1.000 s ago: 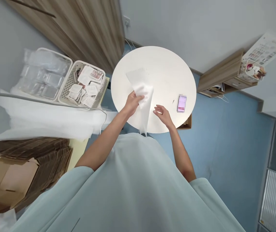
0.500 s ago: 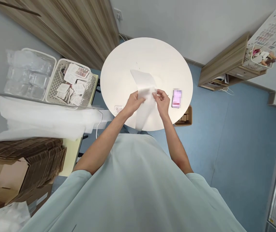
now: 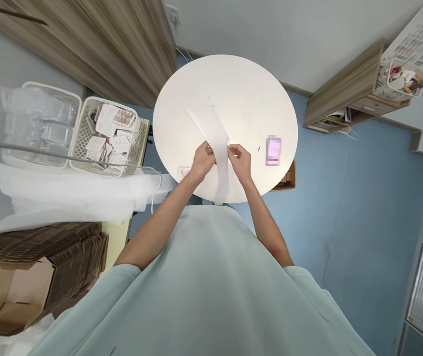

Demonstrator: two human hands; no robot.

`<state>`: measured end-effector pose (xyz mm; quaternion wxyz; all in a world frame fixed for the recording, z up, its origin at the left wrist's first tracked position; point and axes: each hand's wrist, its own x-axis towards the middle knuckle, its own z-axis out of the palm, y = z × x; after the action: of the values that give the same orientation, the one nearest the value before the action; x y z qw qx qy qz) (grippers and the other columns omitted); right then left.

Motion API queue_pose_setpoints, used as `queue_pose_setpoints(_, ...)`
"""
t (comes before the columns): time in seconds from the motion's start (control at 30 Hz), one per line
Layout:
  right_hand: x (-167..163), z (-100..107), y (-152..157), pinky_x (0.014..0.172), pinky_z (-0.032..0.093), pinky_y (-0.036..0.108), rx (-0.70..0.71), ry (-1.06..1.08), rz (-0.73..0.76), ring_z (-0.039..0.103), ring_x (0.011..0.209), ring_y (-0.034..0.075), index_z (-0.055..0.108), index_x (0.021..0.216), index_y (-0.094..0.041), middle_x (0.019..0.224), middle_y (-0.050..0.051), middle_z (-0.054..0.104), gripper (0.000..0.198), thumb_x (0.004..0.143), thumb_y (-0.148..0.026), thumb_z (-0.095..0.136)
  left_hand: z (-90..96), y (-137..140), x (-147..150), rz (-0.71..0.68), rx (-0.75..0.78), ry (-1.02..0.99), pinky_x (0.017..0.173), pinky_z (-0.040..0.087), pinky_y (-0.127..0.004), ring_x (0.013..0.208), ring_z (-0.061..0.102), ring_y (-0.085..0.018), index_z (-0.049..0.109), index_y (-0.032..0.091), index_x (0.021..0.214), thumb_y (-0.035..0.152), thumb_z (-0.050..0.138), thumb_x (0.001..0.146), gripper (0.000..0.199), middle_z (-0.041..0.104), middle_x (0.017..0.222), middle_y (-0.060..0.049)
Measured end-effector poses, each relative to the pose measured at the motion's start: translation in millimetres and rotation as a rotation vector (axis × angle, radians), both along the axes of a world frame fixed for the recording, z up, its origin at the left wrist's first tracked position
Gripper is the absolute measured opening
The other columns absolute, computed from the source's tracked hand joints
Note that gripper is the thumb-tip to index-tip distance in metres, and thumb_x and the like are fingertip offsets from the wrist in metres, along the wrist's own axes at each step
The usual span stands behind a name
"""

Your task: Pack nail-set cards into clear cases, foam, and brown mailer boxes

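Note:
A long strip of thin white foam sheet runs over the round white table, its near end hanging at the front edge. My left hand pinches the strip's left side, its fingertips partly behind the sheet. At the right side, my right hand grips the edge between thumb and fingers. Whether anything lies inside the strip is hidden. Close to my left wrist, a small clear packet rests on the table.
A phone lies right of my hands. Leftward are a basket of cards, a basket of clear plastic boxes, white foam sheets and stacked cardboard boxes. A carton stands below the table's right edge.
The strip has turned and now looks narrower between my hands, its far end shifted left. Both hands have moved slightly, the right one a little nearer my body.

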<state>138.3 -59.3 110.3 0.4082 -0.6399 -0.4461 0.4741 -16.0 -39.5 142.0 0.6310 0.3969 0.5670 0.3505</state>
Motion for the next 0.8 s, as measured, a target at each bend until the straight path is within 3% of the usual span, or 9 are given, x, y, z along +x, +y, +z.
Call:
queue_pose_setpoints(0.13,-8.7,-6.9,7.0,0.097,0.063,0.04,-0.045,-0.033,0.003,0.074,0.111,0.025,0.073,0.11,-0.025,0.116,0.01,0.079,0.047,0.1,-0.069,0.062,-14.5,11.4,-20.0,0.025,-0.012,0.047,0.084,0.061,-0.04,0.093,0.074,-0.025,0.072,0.021,0.113,0.025,0.083,0.075,0.039,0.08,0.103,-0.007)
queue_pose_setpoints(0.33,10.4,-19.8,22.5,0.09,0.062,0.037,-0.11,-0.034,-0.082,0.074,0.104,0.022,0.07,0.108,-0.025,0.115,0.009,0.08,0.038,0.097,-0.061,0.065,-49.9,38.3,-66.7,0.132,-0.046,0.109,0.104,0.059,-0.045,0.109,0.076,-0.029,0.071,0.018,0.121,0.033,0.087,0.074,0.052,0.079,0.098,-0.007)
queue_pose_setpoints(0.47,28.4,-32.8,36.7,0.087,0.061,0.035,-0.156,-0.062,-0.118,0.075,0.098,0.02,0.069,0.105,-0.024,0.111,0.008,0.081,0.033,0.094,-0.056,0.069,-75.6,61.7,-89.7,0.169,-0.092,0.141,0.101,0.062,-0.048,0.104,0.075,-0.029,0.072,0.02,0.118,0.031,0.088,0.071,0.051,0.08,0.095,-0.008)
queue_pose_setpoints(0.67,41.3,-63.9,67.8,0.083,0.06,0.035,-0.26,-0.081,-0.14,0.074,0.088,0.019,0.069,0.1,-0.023,0.105,0.007,0.081,0.036,0.088,-0.056,0.077,-102.4,92.7,-98.5,0.164,-0.132,0.139,0.096,0.062,-0.048,0.096,0.075,-0.027,0.071,0.018,0.116,0.025,0.087,0.07,0.049,0.079,0.092,-0.009)
queue_pose_setpoints(0.8,42.0,-88.7,87.2,0.082,0.06,0.035,-0.295,-0.07,-0.147,0.075,0.085,0.018,0.068,0.099,-0.023,0.106,0.007,0.082,0.037,0.088,-0.057,0.079,-119.4,91.7,-96.1,0.158,-0.173,0.125,0.097,0.062,-0.048,0.097,0.077,-0.028,0.071,0.018,0.118,0.029,0.091,0.073,0.051,0.079,0.096,-0.01)
